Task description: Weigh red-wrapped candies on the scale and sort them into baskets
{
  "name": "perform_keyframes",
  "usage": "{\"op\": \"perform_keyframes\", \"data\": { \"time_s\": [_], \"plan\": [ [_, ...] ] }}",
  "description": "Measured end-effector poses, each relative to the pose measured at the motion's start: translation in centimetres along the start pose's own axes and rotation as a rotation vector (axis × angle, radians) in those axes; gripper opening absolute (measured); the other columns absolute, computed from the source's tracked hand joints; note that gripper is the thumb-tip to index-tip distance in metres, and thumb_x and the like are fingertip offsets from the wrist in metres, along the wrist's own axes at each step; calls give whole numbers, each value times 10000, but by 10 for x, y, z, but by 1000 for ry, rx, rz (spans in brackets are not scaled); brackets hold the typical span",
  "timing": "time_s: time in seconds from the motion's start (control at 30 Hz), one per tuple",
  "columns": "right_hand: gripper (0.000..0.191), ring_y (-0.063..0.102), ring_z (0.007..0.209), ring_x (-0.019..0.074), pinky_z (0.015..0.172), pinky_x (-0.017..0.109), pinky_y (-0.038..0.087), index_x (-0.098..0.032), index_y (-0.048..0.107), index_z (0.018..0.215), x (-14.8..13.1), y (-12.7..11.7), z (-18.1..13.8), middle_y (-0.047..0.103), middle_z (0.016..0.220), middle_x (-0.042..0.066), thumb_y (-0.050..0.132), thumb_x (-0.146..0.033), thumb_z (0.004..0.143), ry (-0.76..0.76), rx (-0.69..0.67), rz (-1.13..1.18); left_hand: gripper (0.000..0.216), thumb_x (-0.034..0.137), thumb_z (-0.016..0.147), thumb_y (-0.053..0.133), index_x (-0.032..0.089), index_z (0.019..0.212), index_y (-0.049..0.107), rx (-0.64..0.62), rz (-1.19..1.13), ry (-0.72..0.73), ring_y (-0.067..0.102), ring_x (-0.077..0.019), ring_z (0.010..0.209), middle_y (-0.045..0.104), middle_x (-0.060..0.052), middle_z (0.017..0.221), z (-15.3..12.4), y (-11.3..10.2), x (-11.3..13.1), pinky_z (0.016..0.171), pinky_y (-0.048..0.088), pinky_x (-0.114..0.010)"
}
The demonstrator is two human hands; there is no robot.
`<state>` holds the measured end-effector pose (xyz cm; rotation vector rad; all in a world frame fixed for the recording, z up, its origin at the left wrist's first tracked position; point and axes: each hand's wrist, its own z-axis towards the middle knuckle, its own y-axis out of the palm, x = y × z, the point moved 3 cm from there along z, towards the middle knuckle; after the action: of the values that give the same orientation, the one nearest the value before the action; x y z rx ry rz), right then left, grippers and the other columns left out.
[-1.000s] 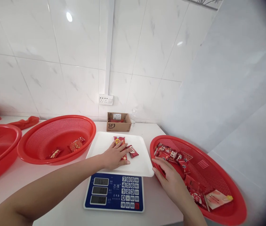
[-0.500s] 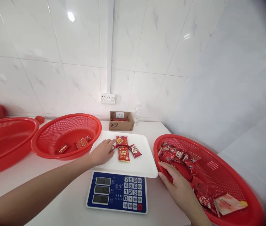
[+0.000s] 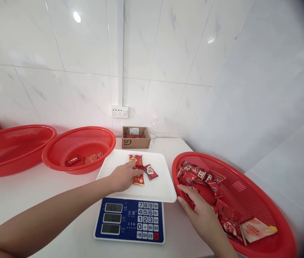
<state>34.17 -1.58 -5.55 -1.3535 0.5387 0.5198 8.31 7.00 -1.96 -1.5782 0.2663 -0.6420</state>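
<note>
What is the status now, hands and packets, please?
Left hand on white scale tray, fingers touching a red packet. Right hand resting open on right basket rim. Nothing in the way.

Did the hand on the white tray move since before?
Yes. The left hand slid back right across the white tray, from its left edge onto the red packets in the middle.

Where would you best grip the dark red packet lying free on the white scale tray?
Pinch the dark red packet across its narrow middle from above: it lies flat and slantwise on the white tray, right of the left hand, with its long sides clear, I judge.
</note>
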Motion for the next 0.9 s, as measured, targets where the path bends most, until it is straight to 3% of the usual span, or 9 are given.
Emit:
{"op": "perform_keyframes", "data": {
  "time_s": [0.23,0.4,0.53,0.63,0.77,0.9],
  "plan": [
    [541,499,1255,268,1049,470,409,-186,581,1231,1,0,-2,570,1339,100,407,-534,856,7,-14,4,438,77,805,415,260,1088,694,9,40,-2,608,-262,985,601,-89,1025,-10,-12,-7,810,507,-372],
    [523,514,1241,268,1038,456,426,-187,594,1218,0,0,-1,586,1321,99,413,-519,858,-16,-2,1,534,24,806,386,254,1236,603,55,22,38,477,-234,1230,540,-78,1284,6,-16,-1,1010,417,-366],
    [512,519,1239,266,1028,450,439,-193,602,1210,0,0,-1,594,1314,96,414,-513,858,-24,3,2,563,25,825,369,291,1288,548,49,15,69,248,-319,1396,410,-70,1452,24,0,11,1098,216,-593],
    [506,517,1243,261,1033,452,434,-197,603,1208,0,-1,-3,594,1314,93,411,-511,862,-28,-7,9,508,71,859,362,262,1296,534,48,17,76,237,-371,1393,427,-115,1434,32,14,16,1050,179,-690],
    [521,491,1265,256,1053,456,411,-184,587,1228,-2,-2,-5,572,1338,94,395,-516,875,-16,-33,9,423,145,895,381,244,1272,544,47,37,167,276,-344,1379,559,-112,1282,34,22,16,1075,153,-655],
    [528,482,1270,254,1058,450,403,-176,580,1237,-4,-1,-4,564,1346,93,391,-512,877,-16,-41,13,420,152,894,393,238,1274,549,29,43,289,283,-305,1384,559,-106,1287,27,19,7,1117,138,-571]
  ]
}}
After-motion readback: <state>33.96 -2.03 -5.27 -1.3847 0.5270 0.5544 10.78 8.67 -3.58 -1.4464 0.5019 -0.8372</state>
